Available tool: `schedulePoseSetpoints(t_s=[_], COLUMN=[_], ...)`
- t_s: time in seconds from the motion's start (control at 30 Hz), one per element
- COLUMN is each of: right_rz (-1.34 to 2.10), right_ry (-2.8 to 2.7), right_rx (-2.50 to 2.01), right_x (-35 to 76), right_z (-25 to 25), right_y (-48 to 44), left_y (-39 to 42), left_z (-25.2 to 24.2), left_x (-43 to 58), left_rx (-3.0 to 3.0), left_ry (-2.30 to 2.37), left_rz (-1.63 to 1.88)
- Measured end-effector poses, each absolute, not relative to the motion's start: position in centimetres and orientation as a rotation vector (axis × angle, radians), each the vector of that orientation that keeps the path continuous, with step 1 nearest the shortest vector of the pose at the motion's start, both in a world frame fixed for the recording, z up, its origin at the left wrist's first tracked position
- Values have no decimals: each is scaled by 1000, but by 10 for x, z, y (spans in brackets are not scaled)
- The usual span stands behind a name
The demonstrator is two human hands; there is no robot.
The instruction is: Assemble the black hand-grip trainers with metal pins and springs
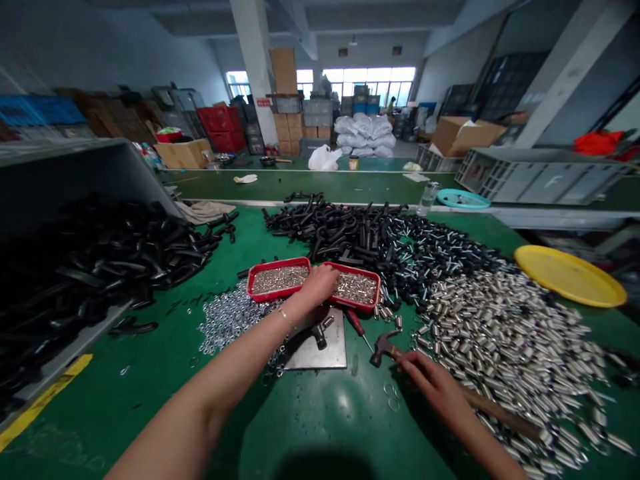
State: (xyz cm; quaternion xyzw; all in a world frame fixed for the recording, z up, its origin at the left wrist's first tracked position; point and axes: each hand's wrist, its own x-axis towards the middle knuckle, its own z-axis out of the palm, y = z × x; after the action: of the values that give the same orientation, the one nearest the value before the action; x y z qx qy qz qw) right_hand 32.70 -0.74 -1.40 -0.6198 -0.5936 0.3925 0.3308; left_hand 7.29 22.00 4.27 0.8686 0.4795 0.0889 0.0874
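Observation:
My left hand (323,283) reaches across to the left end of the right red tray (376,307), which is full of small metal pins (356,287). Its fingers are curled down together among the pins; whatever they pinch is hidden. Beside it, the left red tray (251,298) holds finer metal pieces. Near the hammer head (383,348), my right hand (430,377) is closed on the wooden handle (505,415). Below my left hand, a black part (319,335) and a small metal cylinder (328,321) lie on a metal plate (336,353). A red-handled screwdriver (356,323) is alongside.
Silvery nuts or rings (225,320) are heaped at left, metal cylinders (510,327) at right. Black handles (340,230) and black-headed screws (430,243) pile up behind. A grey bin (115,153) of black parts stands left; a yellow lid (570,275) is at right.

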Motion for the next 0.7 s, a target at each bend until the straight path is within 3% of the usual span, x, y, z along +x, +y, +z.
schedulePoseSetpoints(t_s=[0.23, 0.5, 0.6, 0.7], right_rz=[201, -75, 168, 982], right_ry=[-2163, -2225, -2079, -1918], right_rx=[-1921, -1849, -1880, -1876], right_x=[374, 377, 371, 354], right_z=[-25, -3, 18, 25], right_y=[-25, 7, 7, -4], left_y=[248, 226, 199, 165], left_z=[17, 26, 24, 18], left_x=[91, 61, 33, 5], left_rx=[2488, 2390, 2331, 2197], left_ry=[1479, 1483, 1373, 1274], left_rz=[210, 550, 719, 769])
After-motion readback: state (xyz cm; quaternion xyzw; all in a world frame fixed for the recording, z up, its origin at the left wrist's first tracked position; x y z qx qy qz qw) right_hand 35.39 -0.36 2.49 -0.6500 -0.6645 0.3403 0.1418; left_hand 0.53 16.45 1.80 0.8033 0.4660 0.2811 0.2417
